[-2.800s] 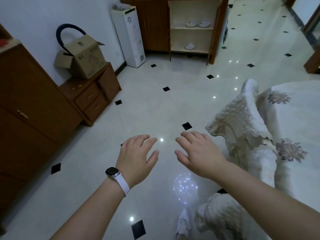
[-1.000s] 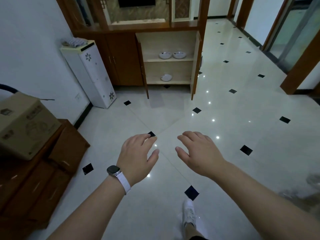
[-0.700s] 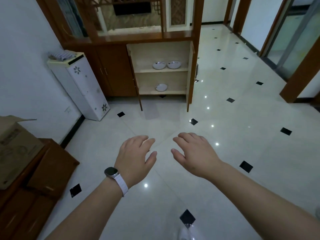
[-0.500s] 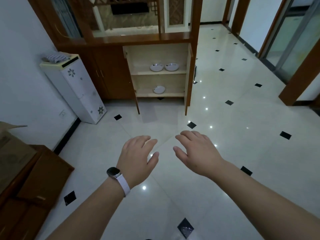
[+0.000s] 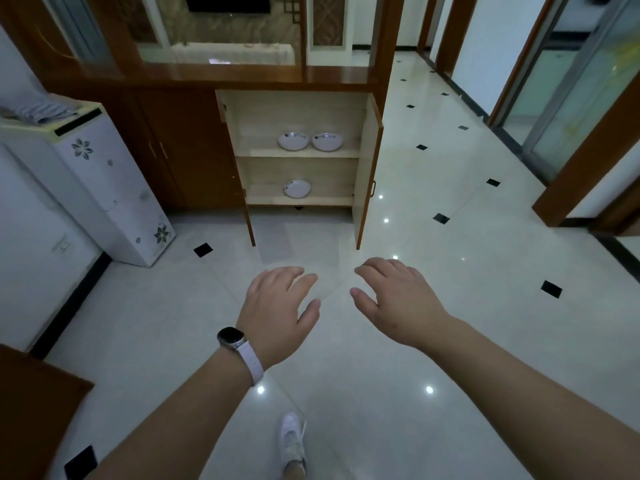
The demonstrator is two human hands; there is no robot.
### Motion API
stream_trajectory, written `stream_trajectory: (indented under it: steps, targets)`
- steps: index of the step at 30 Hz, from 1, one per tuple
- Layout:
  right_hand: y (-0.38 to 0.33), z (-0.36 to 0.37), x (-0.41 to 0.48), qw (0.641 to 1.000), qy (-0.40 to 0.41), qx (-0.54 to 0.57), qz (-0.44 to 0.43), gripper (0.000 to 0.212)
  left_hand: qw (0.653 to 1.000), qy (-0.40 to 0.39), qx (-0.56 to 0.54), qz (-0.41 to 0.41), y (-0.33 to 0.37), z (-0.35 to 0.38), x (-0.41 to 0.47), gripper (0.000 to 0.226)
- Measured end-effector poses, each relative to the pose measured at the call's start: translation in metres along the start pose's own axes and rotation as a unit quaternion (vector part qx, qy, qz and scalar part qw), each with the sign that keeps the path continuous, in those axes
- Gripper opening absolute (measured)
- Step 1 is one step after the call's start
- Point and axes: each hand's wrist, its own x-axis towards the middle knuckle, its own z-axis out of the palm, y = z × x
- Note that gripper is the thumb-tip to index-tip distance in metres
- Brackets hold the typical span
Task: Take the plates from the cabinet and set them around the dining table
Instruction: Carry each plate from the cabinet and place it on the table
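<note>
Both hands, left hand (image 5: pixel 277 308) and right hand (image 5: pixel 398 299), hovered palm-down, relaxed and empty, before the cabinet (image 5: pixel 301 116), which held three plates (image 5: pixel 293 141).

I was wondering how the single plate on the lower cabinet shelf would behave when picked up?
The lower plate looks glazed and glossy, so it is probably rigid, breakable and somewhat slippery. It lies flat on the shelf, so it should not roll, though its low rim may resist fingers.

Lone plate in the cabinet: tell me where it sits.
Head view, upper middle: the lone plate lies on the bottom shelf of the open cabinet, below two other plates on the upper shelf.
</note>
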Motion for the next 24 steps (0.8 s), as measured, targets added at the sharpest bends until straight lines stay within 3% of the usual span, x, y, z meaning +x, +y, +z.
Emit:
stream_trajectory:
  steps: [9, 16, 24]
  targets:
    - [-0.040, 0.005, 0.161, 1.000, -0.001, -0.002, 0.013, 0.061, 1.000, -0.001, -0.011, -0.014, -0.136, -0.007, 0.100, 0.041]
    - [-0.051, 0.013, 0.236, 1.000, -0.011, -0.005, 0.010, 0.055, 0.999, 0.003, -0.035, -0.031, -0.183, 0.001, 0.148, 0.044]
    - [-0.029, 0.022, 0.323, 1.000, -0.023, -0.009, -0.001, 0.062, 0.999, -0.018, -0.025, -0.042, -0.227, 0.021, 0.215, 0.046]
